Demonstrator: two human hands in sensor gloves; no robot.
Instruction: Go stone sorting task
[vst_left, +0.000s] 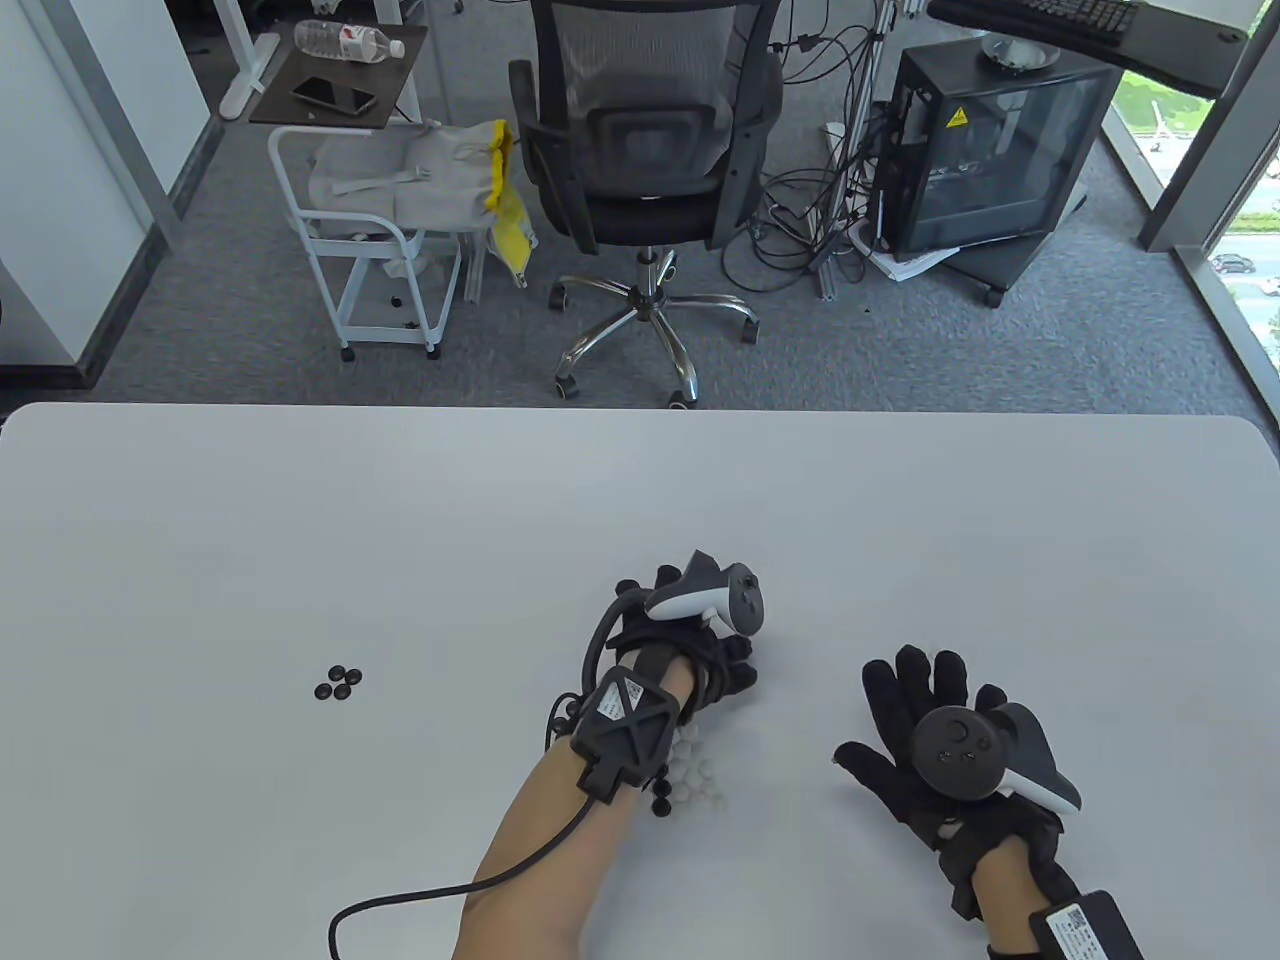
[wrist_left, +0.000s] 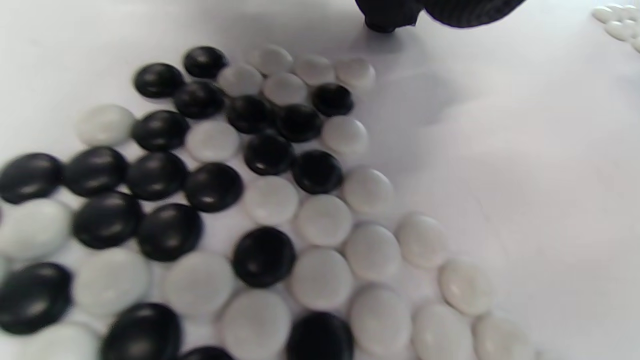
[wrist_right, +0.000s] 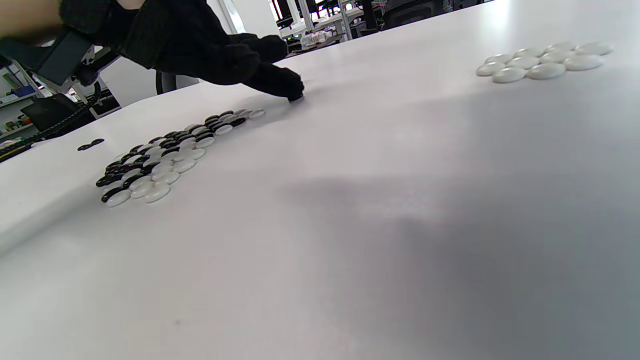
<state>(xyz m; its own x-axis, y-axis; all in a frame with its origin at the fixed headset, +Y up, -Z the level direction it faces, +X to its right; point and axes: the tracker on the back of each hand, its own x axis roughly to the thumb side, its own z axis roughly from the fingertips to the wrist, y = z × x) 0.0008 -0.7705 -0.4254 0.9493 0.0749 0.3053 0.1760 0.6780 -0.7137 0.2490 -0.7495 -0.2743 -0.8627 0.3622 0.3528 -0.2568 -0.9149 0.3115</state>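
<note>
Currently your left hand (vst_left: 690, 640) reaches past the far edge of the mixed pile (wrist_left: 210, 200), one fingertip (wrist_right: 295, 95) pressed on a dark stone; whether it pinches cannot be told. Black stones (vst_left: 338, 684) lie well left, white stones (wrist_right: 540, 62) right, near your flat, empty right hand (vst_left: 940, 740).

PC case (vst_left: 985, 160): yellow triangle warning sticker, symbol too small to read.
Wrist labels (vst_left: 612, 703): print illegible.
Bottle (vst_left: 345, 41): red/white label, unreadable.

Beyond the table — office chair (vst_left: 650, 150), PC tower (vst_left: 985, 150) (cables beside), white cart (vst_left: 370, 240).
</note>
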